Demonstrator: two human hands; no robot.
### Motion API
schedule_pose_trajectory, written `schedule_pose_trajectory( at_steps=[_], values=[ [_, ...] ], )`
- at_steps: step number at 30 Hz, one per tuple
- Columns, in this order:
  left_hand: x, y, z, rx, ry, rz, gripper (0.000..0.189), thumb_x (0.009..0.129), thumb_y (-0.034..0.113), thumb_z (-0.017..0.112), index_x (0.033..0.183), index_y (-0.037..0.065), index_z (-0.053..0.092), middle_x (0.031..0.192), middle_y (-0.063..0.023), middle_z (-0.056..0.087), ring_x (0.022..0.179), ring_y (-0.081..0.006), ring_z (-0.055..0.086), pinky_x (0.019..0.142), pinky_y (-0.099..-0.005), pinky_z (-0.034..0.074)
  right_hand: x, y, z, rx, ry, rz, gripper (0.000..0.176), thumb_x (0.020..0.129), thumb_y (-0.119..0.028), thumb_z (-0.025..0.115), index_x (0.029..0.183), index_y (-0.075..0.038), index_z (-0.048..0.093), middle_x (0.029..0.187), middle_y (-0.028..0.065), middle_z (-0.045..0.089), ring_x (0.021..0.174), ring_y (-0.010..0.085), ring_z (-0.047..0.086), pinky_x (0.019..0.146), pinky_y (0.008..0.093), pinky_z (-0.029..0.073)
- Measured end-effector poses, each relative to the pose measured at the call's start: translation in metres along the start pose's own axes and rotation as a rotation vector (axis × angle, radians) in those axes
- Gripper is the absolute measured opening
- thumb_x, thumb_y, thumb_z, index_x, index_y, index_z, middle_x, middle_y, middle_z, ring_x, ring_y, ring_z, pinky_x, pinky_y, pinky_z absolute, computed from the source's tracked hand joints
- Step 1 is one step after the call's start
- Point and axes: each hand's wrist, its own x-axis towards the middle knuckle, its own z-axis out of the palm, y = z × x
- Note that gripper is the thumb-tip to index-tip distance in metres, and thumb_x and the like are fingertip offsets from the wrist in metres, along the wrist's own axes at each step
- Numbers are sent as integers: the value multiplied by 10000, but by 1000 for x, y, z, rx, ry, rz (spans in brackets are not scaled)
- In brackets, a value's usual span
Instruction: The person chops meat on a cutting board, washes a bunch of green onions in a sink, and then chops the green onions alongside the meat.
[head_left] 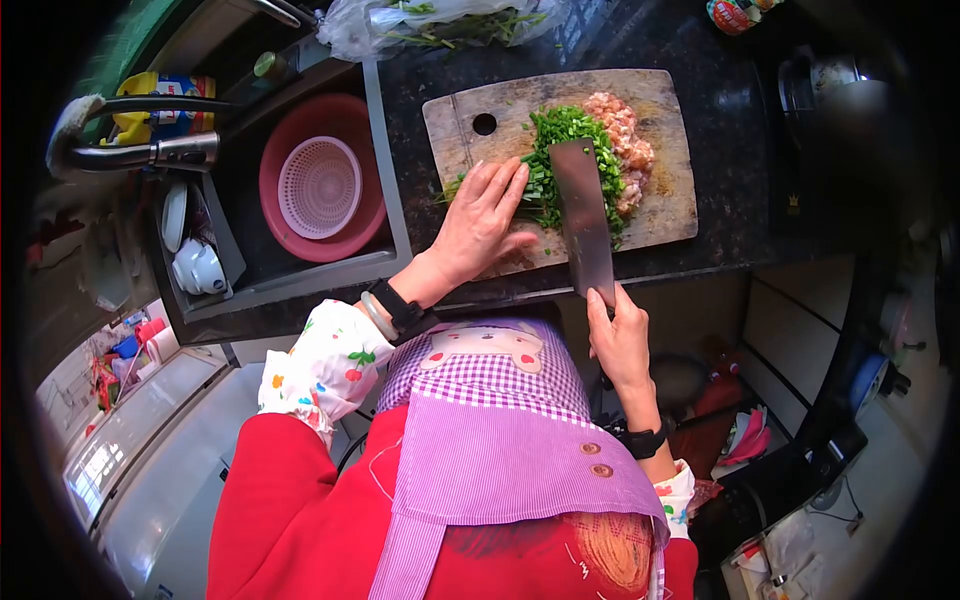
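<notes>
On a worn wooden cutting board (668,205) lies a heap of chopped green onions (568,128), with minced meat (622,128) touching its right side. My left hand (478,222) presses uncut green onions (452,188) against the board, its fingers together over the stalks and its thumb apart. In my right hand (622,342) is the handle of a cleaver (584,215), mostly hidden by the fingers. The broad blade reaches away from me across the right part of the onions, a short way right of my left fingertips.
Left of the board is a sink (388,170) holding a red basin (325,250) with a pink strainer (320,188) inside. A faucet (185,152) reaches over its left edge. White bowls (198,268) stand in a side rack. A plastic bag (375,30) of greens lies behind the board.
</notes>
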Motion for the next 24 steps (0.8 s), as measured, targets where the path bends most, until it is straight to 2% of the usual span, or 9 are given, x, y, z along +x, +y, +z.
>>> schedule_pose_trajectory(
  at_steps=[1,2,11,13,20,24],
  values=[
    [-3,-1,2,-3,-61,-11,707,752,146,728,1354,-45,411,1359,-185,427,1253,-355,395,1070,-409,356,1,-1,1,-5,3,-11,156,938,-106,575,947,50,579,661,180,609,537,254,634,496,339,455],
    [-4,-2,4,-4,-61,-14,707,752,146,728,1354,-45,411,1359,-185,427,1253,-355,395,1070,-409,356,1,-1,2,-6,1,-10,156,938,-106,575,947,50,579,661,180,609,537,254,634,496,339,455],
    [8,-2,30,80,143,-144,548,735,53,715,1249,-13,536,1216,-148,516,1134,-333,478,960,-414,425,10,-31,8,-91,13,-86,131,940,-93,568,981,32,565,719,202,613,641,363,639,544,373,471],
    [9,4,25,-51,197,-172,566,720,32,723,1249,-24,532,1198,-155,530,1123,-340,488,955,-413,431,13,-39,11,-129,83,-256,127,943,-86,558,1004,25,548,749,221,610,684,406,624,571,412,476],
    [3,1,25,-108,217,-152,578,699,3,729,1244,-35,538,1209,-164,551,1121,-346,502,949,-406,445,21,-33,17,-223,-10,-195,138,962,-93,505,1043,18,516,754,245,603,712,445,607,580,465,465],
    [0,-3,34,-52,212,-115,547,695,-10,723,1218,-35,566,1241,-147,558,1123,-338,507,934,-399,459,32,-37,27,-311,-15,-146,132,967,-106,489,987,24,502,695,268,589,684,469,596,561,495,450]
  ],
)
